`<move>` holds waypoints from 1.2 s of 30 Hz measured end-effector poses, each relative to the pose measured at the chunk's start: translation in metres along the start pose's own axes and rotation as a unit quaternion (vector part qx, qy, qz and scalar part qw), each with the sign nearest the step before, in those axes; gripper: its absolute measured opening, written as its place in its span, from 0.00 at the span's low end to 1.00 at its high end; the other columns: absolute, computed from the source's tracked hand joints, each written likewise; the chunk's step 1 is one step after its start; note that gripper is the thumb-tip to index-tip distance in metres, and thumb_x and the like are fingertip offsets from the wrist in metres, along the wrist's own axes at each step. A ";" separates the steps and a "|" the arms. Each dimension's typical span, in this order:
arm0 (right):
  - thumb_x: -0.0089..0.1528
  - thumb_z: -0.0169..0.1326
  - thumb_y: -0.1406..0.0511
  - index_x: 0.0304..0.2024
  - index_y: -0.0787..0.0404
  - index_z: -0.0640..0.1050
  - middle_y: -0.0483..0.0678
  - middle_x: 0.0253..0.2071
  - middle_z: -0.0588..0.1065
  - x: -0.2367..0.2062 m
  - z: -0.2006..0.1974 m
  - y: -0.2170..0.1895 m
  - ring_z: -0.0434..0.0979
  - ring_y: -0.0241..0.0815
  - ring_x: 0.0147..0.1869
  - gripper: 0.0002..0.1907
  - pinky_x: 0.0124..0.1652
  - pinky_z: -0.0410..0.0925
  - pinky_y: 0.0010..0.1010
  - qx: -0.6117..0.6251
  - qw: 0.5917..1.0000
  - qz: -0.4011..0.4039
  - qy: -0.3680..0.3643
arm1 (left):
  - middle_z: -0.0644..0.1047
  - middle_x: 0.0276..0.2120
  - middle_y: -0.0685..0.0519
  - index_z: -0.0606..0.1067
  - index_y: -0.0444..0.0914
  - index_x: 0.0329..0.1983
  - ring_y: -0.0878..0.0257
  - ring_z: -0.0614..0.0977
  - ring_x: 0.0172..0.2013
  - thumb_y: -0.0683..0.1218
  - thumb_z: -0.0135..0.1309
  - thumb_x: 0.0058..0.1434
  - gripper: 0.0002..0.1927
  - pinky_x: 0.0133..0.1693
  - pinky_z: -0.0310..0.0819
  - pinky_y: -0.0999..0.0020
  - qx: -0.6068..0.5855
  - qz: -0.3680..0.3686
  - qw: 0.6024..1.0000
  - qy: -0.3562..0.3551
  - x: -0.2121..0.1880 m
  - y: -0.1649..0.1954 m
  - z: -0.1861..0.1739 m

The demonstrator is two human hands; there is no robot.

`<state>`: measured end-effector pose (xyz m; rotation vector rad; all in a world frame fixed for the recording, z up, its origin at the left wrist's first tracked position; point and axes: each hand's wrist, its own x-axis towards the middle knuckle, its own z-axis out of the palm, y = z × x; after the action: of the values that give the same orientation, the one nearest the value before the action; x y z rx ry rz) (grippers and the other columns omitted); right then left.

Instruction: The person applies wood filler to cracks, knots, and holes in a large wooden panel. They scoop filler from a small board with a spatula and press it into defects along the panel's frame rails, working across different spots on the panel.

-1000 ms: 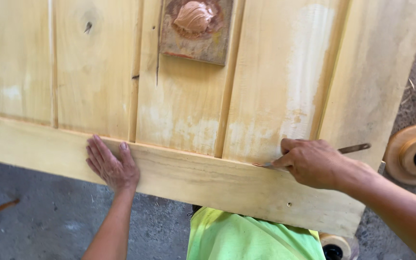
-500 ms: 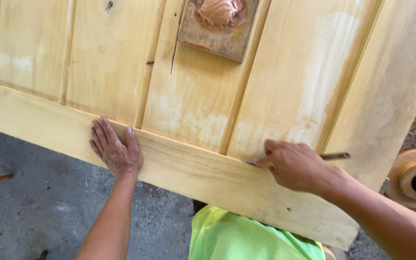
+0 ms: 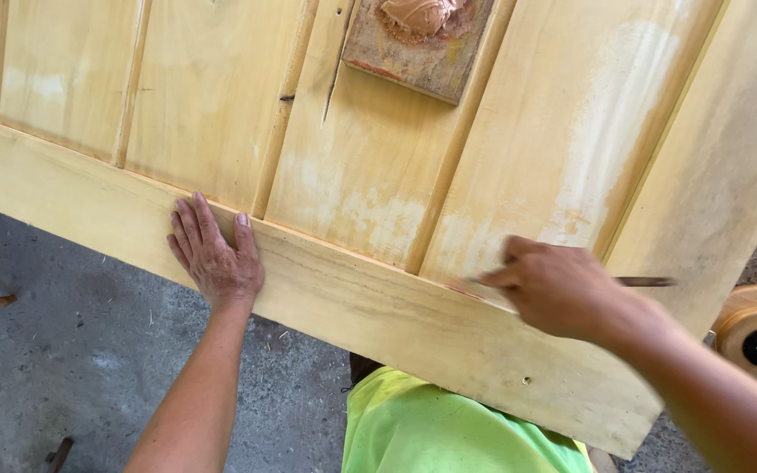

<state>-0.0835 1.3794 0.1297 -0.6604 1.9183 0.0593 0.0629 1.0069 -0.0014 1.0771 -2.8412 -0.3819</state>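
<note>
A: Head view, only one. Left hand flat on the bottom rail of the wooden door, fingers spread and straight, holding nothing, just pressing down.

B: Right?

A: Right hand blurred, closed around a thin tool; the handle end sticks out toward the right, the tip sits at the seam where a plank meets the rail. A reddish smear of filler lies right at that tip. Can't tell the tool kind, scraper or knife.

B: Filler supply?

A: Small board lying on the door at the top, with a lump of brown putty on it, well apart from both hands.

B: Risks?

A: My guess: the door looks to lie sloped, so the board could slide down toward the hands. The tip could skip out of the groove and scratch the rail. Putty could smear across clean wood if pressed too wide.

B: Edges, room?

A: The rail's lower edge is just beside the left wrist; below it, concrete floor and the green shirt. The door's right edge is near the right forearm, and a round wooden wheel sits just past it. Open plank surface above both hands, and bare rail between them.
</note>
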 end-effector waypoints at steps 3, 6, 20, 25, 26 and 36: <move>0.69 0.39 0.63 0.56 0.34 0.79 0.35 0.47 0.74 0.010 0.010 -0.002 0.77 0.31 0.48 0.22 0.50 0.72 0.30 0.027 0.998 -0.033 0.050 | 0.50 0.77 0.37 0.51 0.37 0.79 0.42 0.48 0.77 0.66 0.38 0.73 0.41 0.74 0.31 0.46 0.007 0.001 1.000 0.003 0.000 0.000 0.000; 0.70 0.37 0.64 0.58 0.30 0.77 0.37 0.46 0.73 0.016 0.014 -0.001 0.76 0.33 0.48 0.24 0.48 0.73 0.30 -0.019 1.000 0.013 -0.003 | 0.50 0.77 0.37 0.51 0.36 0.79 0.42 0.48 0.77 0.66 0.38 0.73 0.42 0.74 0.31 0.46 0.006 -0.004 1.000 0.006 -0.001 0.000 -0.001; 0.67 0.41 0.62 0.53 0.32 0.81 0.38 0.46 0.75 0.030 0.008 -0.011 0.78 0.37 0.51 0.22 0.53 0.71 0.37 0.017 0.999 -0.021 0.036 | 0.52 0.77 0.38 0.52 0.38 0.79 0.43 0.49 0.77 0.65 0.40 0.72 0.41 0.73 0.32 0.46 0.006 0.002 1.000 0.015 -0.001 -0.001 -0.001; 0.65 0.44 0.62 0.53 0.34 0.82 0.41 0.46 0.75 0.029 0.012 -0.010 0.78 0.43 0.51 0.21 0.51 0.71 0.39 0.028 0.995 -0.045 0.079 | 0.52 0.77 0.37 0.52 0.36 0.79 0.42 0.50 0.77 0.65 0.41 0.72 0.41 0.74 0.32 0.46 -0.006 0.008 1.000 0.017 -0.003 0.001 -0.001; 0.65 0.45 0.62 0.53 0.34 0.82 0.42 0.46 0.75 0.028 0.012 -0.010 0.78 0.43 0.51 0.21 0.50 0.71 0.39 0.029 0.994 -0.055 0.085 | 0.53 0.77 0.37 0.53 0.36 0.79 0.42 0.50 0.77 0.65 0.41 0.72 0.41 0.74 0.33 0.46 -0.006 0.009 1.000 0.023 -0.003 0.001 -0.001; 0.64 0.45 0.61 0.52 0.32 0.83 0.40 0.45 0.75 0.032 0.017 -0.011 0.78 0.42 0.51 0.21 0.49 0.72 0.39 0.048 0.991 -0.061 0.109 | 0.52 0.77 0.38 0.53 0.37 0.79 0.43 0.49 0.77 0.66 0.39 0.72 0.41 0.74 0.32 0.46 0.006 0.000 1.000 0.016 0.000 -0.001 -0.001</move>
<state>-0.0734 1.3625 0.0969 -0.7425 2.0693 -0.1884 0.0636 1.0064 -0.0005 1.0755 -2.8180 -0.3452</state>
